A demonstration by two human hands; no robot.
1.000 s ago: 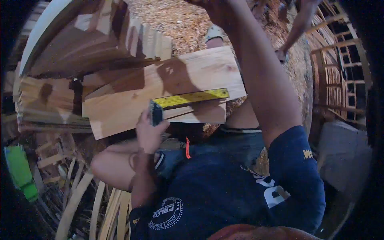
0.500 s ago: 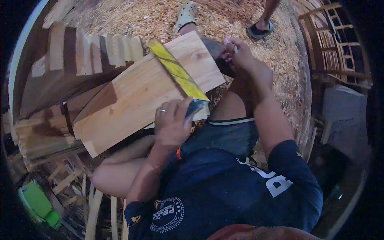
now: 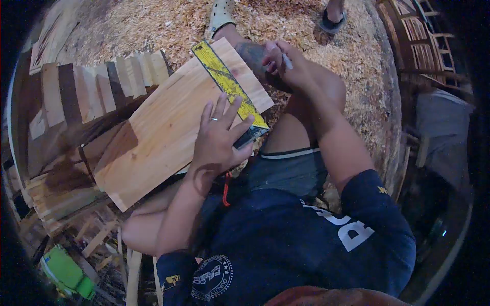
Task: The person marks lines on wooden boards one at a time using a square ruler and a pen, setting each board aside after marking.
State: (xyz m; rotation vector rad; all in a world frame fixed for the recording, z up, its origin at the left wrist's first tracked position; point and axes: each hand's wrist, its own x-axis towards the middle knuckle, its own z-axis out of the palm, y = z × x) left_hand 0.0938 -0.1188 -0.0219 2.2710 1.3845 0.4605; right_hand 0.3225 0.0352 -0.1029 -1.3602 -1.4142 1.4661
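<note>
A wide, pale wooden board (image 3: 158, 127) lies slanted across my lap. Across its far end rests a yellow try square (image 3: 219, 71) with a worn blade and a dark stock at the near edge. My left hand (image 3: 219, 135) lies on the board with fingers spread, the fingertips touching the square's blade and the thumb side by its stock. Beyond the board's right edge, my right hand (image 3: 291, 66) is raised above my leg, its fingers closed round a white pen (image 3: 287, 60). The pen's tip cannot be made out.
Stacked timber pieces (image 3: 97, 89) stand to the left of the board. Wood shavings (image 3: 286, 20) cover the ground ahead. Another person's sandalled foot (image 3: 333, 21) is at the top. A green object (image 3: 66, 270) lies among offcuts at lower left.
My left hand has shifted from gripping the square's stock to lying spread over the blade and board. My right hand with the pen has moved slightly up and left.
</note>
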